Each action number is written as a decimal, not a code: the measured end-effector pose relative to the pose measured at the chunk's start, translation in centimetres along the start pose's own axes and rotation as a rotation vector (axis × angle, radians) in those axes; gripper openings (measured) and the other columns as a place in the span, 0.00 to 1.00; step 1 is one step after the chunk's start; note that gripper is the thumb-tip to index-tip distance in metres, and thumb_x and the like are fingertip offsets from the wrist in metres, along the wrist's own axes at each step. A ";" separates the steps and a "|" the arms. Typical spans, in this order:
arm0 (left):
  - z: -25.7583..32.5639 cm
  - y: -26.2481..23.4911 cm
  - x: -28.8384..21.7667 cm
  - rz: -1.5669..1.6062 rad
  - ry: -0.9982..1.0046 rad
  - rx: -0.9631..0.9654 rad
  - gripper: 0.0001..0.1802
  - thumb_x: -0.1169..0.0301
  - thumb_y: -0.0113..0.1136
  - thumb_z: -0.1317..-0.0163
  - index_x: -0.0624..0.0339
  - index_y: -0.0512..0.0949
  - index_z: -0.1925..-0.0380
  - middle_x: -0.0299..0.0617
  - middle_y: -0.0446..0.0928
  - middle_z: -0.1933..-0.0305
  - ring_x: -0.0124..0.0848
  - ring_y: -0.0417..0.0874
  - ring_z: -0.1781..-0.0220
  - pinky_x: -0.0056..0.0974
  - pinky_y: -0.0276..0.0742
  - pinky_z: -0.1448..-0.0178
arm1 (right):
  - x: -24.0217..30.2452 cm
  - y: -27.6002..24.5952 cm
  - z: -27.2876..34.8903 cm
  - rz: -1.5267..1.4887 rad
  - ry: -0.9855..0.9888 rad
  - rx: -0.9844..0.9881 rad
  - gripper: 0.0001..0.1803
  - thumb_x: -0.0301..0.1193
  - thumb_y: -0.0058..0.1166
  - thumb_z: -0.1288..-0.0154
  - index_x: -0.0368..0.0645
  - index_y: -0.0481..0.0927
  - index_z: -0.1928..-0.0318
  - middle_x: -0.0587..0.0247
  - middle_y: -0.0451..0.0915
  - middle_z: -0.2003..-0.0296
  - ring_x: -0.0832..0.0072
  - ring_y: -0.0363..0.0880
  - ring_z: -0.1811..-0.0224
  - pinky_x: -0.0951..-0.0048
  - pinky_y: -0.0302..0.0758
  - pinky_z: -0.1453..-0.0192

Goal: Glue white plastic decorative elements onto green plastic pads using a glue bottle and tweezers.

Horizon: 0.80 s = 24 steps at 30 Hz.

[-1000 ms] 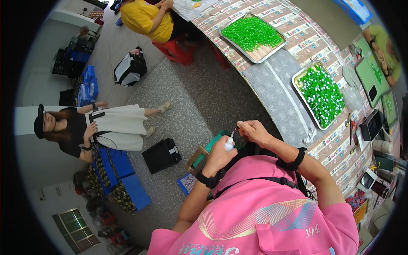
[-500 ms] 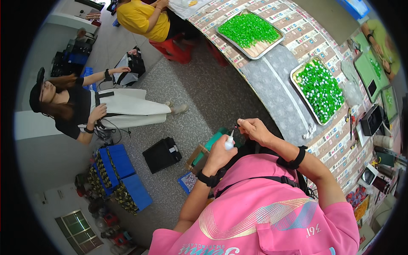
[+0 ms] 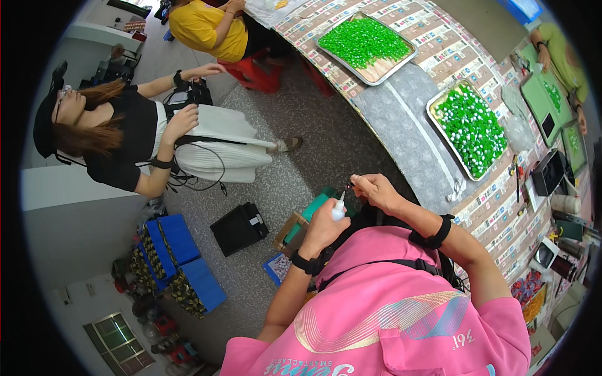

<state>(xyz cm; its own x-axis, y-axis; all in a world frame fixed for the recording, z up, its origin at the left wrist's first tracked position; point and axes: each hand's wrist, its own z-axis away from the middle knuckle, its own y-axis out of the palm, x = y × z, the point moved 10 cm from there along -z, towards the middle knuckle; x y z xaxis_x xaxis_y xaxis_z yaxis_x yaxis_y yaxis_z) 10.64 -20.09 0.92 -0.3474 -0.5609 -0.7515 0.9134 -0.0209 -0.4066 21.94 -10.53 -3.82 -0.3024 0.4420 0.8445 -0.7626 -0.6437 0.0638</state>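
My left hand is closed around a small white squeeze bottle with a narrow nozzle that points up. Close to the nozzle tip, my right hand pinches a tiny dark piece between thumb and fingers; it is too small to name. Both hands are in front of my body, off the table's curved edge. To their right on the table lies a metal tray heaped with green and white pieces. Farther off stands another tray full of small green pieces.
A person in black and white stands at the left. Someone in yellow sits on a red stool. Another person works at the far right beside green trays. On the floor lie a black crate and a cardboard box.
The standing person at the left has stepped closer, with an arm reaching farther to the right. My hands, the bottle and the dark piece have hardly moved.
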 end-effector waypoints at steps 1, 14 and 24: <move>0.0 0.0 0.2 -0.010 -0.019 0.001 0.13 0.72 0.62 0.51 0.63 0.72 0.65 0.42 0.75 0.70 0.31 0.77 0.70 0.37 0.72 0.65 | -0.3 0.1 0.1 0.002 0.022 0.007 0.31 0.54 0.49 0.35 0.36 0.82 0.72 0.63 0.78 0.78 0.78 0.72 0.76 0.72 0.68 0.71; -0.8 0.7 0.8 0.240 -0.084 0.132 0.18 0.72 0.64 0.44 0.66 0.69 0.57 0.41 0.77 0.69 0.25 0.79 0.72 0.31 0.74 0.70 | 0.7 -2.3 1.1 0.033 0.030 -0.071 0.31 0.56 0.49 0.35 0.36 0.83 0.70 0.63 0.80 0.75 0.76 0.75 0.72 0.73 0.71 0.66; -0.8 0.5 0.9 0.291 -0.147 0.243 0.17 0.71 0.59 0.39 0.67 0.66 0.54 0.43 0.80 0.66 0.22 0.79 0.73 0.26 0.71 0.75 | -2.8 -6.8 3.4 -0.187 0.136 -0.159 0.27 0.57 0.53 0.37 0.47 0.73 0.80 0.75 0.65 0.82 0.86 0.57 0.83 0.79 0.51 0.81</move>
<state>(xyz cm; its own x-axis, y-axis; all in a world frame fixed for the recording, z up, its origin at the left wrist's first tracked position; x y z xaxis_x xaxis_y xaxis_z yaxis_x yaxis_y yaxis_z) 10.62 -19.95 -0.40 -0.0485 -0.6845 -0.7274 0.9988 -0.0283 -0.0400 29.91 -9.52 -4.84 -0.2140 0.6306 0.7460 -0.8892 -0.4419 0.1185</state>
